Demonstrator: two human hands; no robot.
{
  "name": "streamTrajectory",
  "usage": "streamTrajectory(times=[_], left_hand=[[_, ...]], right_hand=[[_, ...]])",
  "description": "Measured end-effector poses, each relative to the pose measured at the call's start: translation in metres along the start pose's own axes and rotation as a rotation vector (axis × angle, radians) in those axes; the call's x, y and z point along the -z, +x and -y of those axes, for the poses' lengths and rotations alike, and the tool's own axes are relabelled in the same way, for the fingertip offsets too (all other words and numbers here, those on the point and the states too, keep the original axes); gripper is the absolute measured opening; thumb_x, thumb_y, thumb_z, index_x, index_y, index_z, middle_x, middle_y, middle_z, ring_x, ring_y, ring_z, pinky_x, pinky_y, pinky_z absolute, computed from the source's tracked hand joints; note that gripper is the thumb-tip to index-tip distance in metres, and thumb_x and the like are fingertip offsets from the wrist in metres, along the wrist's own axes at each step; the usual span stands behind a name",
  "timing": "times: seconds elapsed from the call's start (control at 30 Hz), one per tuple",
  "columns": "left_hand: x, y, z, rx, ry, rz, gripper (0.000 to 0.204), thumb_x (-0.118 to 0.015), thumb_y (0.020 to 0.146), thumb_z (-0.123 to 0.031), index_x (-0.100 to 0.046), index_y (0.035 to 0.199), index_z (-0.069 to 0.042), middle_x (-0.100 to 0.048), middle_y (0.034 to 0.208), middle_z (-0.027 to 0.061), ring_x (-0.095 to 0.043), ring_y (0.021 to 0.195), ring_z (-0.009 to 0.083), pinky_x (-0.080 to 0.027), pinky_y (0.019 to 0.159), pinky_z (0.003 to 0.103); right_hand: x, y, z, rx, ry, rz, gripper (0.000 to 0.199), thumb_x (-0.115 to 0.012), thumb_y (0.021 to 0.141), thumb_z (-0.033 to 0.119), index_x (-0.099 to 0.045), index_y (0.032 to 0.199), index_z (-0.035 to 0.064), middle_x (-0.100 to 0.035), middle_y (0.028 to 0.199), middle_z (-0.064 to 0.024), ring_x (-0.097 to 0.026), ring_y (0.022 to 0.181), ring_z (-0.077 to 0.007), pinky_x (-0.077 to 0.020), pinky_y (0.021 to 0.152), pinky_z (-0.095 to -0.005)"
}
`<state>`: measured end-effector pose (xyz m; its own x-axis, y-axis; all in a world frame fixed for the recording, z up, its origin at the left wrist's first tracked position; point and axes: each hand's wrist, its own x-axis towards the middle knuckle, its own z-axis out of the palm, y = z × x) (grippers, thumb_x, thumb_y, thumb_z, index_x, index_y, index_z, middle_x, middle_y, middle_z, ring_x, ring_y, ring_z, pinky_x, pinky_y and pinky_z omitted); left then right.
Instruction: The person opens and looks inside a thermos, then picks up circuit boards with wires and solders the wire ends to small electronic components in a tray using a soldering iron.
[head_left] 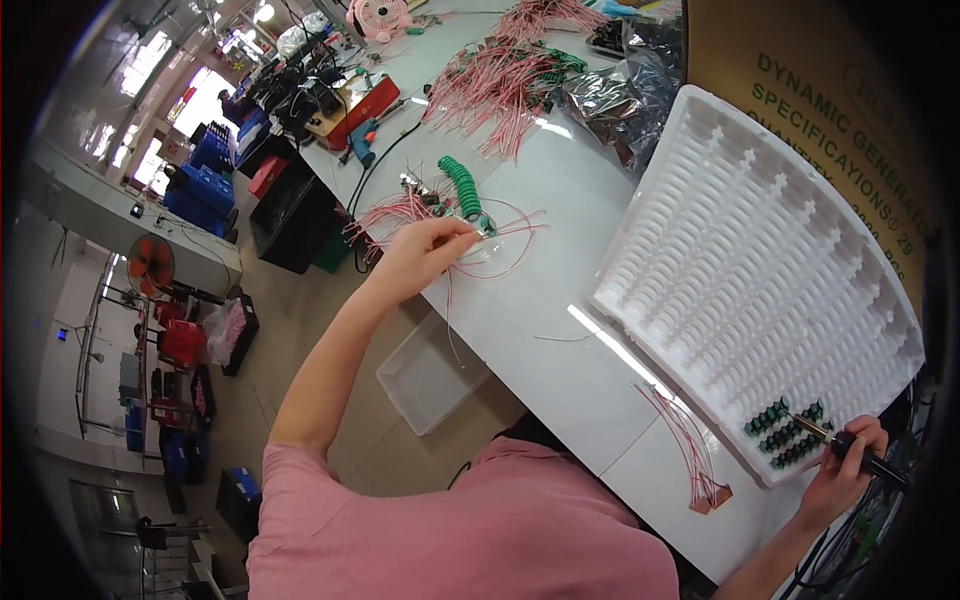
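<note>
I see a white counter (560, 300) carrying everything. By my right hand (845, 470) lies a white ribbed tray (760, 270), with a bundle of red wires (690, 450) just left of it. At my left hand (425, 255) lie loose red wires (400, 212) and a green coiled cord (462, 185); beyond it, a larger wire heap (500, 80).

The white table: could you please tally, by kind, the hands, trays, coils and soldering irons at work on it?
Hands: 2, the left hand at the red wires, the right hand gripping the soldering iron
White slotted tray: 1
Green coiled cord: 1
Soldering iron: 1
Total: 5
</note>
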<state>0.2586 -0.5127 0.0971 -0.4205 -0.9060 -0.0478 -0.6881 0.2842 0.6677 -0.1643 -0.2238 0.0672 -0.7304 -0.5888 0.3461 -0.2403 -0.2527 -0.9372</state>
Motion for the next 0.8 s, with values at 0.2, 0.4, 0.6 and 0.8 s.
streamTrajectory(times=[0.2,0.4,0.6,0.8], left_hand=[[-0.015,0.014,0.043,-0.237,0.616,-0.292,0.016,-0.061,0.075,-0.021,-0.063,0.083,-0.008,-0.056,0.074,0.0073,-0.055,0.074,0.0240,-0.043,0.065,0.037],[-0.015,0.024,0.046,-0.342,0.679,-0.491,0.026,-0.065,0.072,-0.022,-0.060,0.094,-0.009,-0.058,0.088,0.0055,-0.051,0.087,0.0258,-0.040,0.076,0.036],[-0.023,0.042,0.036,-0.123,0.613,-0.246,0.026,-0.063,0.073,-0.028,-0.063,0.092,-0.011,-0.059,0.089,0.0028,-0.049,0.091,0.0218,-0.033,0.077,0.036],[-0.054,0.051,0.033,-0.304,0.592,-0.311,0.030,-0.059,0.076,-0.030,-0.064,0.099,-0.011,-0.058,0.096,0.0044,-0.050,0.094,0.0229,-0.034,0.079,0.037]], right_hand=[[-0.010,0.000,0.003,-0.058,-0.054,-0.023,0.014,-0.049,0.083,0.016,-0.037,0.084,0.0088,-0.040,0.086,-0.0020,-0.034,0.061,-0.0039,-0.0271,0.046,-0.0143],[-0.007,-0.001,0.006,0.009,-0.082,-0.051,0.013,-0.049,0.083,0.014,-0.037,0.084,0.0090,-0.040,0.087,-0.0020,-0.034,0.061,-0.0043,-0.0279,0.047,-0.0141],[-0.009,0.002,0.006,-0.041,-0.044,-0.029,0.010,-0.046,0.082,0.009,-0.037,0.082,0.0088,-0.041,0.086,-0.0022,-0.035,0.062,-0.0044,-0.0299,0.048,-0.0150],[-0.002,-0.001,0.009,0.008,-0.022,-0.008,0.006,-0.045,0.087,0.009,-0.041,0.083,0.0089,-0.044,0.084,-0.0009,-0.033,0.053,-0.0023,-0.0294,0.046,-0.0150]])
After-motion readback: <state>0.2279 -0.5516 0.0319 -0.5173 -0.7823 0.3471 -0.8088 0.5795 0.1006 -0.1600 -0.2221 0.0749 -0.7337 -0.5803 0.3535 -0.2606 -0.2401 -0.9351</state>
